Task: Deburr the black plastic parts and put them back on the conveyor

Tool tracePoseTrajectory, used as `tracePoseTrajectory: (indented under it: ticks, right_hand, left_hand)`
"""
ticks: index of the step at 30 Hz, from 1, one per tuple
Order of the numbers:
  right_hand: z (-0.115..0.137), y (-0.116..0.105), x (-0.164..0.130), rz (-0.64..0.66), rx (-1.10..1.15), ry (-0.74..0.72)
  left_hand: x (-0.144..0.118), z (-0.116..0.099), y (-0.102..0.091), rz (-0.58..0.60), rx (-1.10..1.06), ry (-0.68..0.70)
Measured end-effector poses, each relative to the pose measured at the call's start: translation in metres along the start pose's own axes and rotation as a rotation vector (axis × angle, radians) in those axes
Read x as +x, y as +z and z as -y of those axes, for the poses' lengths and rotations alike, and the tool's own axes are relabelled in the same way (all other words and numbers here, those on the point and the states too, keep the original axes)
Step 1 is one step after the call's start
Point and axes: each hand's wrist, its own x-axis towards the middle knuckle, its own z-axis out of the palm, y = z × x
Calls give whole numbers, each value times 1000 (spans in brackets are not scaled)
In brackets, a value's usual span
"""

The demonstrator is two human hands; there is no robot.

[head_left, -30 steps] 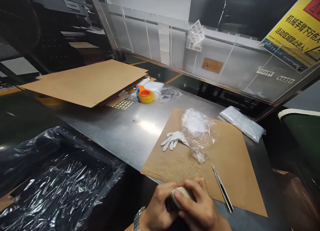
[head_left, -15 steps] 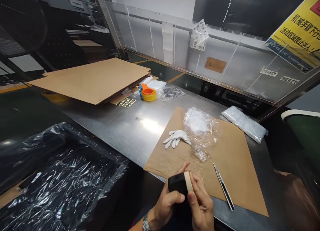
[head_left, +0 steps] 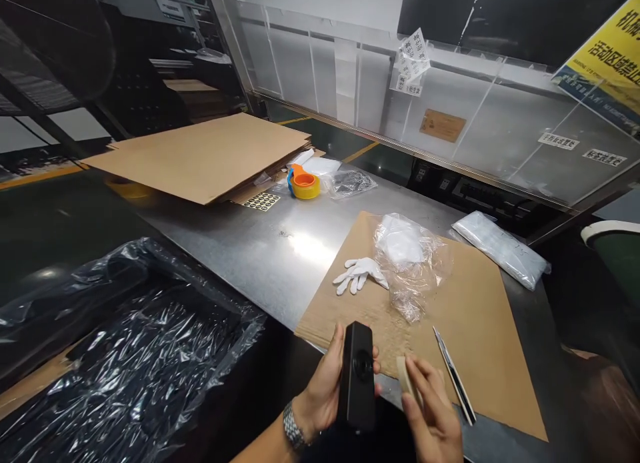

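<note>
My left hand (head_left: 323, 393) is wrapped around a black oblong block (head_left: 356, 399) with a round recess in one face, tilted upright near the table's front edge. Between the thumb and fingers of my right hand (head_left: 436, 413) is a thin cream-coloured pad (head_left: 404, 376), held just right of the block and apart from it; its material I cannot make out. Beyond my hands a sheet of brown cardboard (head_left: 490, 329) covers part of the table. On it lie a white glove (head_left: 361, 273), a crumpled clear plastic bag (head_left: 410, 249) with something white inside, and a utility knife (head_left: 454, 376).
A stack of cardboard sheets (head_left: 210, 153) overhangs the metal table (head_left: 240, 249) at the back left. Close by are a tape dispenser (head_left: 304, 183) and a sticker sheet (head_left: 261, 201). Black plastic film (head_left: 140, 363) lines a bin at left. A plastic-wrapped pack (head_left: 500, 248) sits at right.
My hands have moved apart: the cream pad, earlier against the black block, is now off to its right in my right hand. The block has turned to show its recessed face.
</note>
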Motion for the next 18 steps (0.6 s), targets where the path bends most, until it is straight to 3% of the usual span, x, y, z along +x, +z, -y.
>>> tracePoseTrajectory:
  ticks: [4, 9, 15, 18]
  right_hand:
    - [20, 1, 36, 163, -3, -162]
    - [29, 9, 43, 369, 61, -400]
    - [7, -6, 34, 315, -48, -296]
    - [6, -10, 31, 276, -66, -266]
  left_hand:
    - [2, 13, 3, 79, 99, -121]
    - [-2, 21, 4, 87, -109, -183]
    - [1, 30, -17, 95, 42, -457]
    - [4, 31, -14, 107, 26, -469]
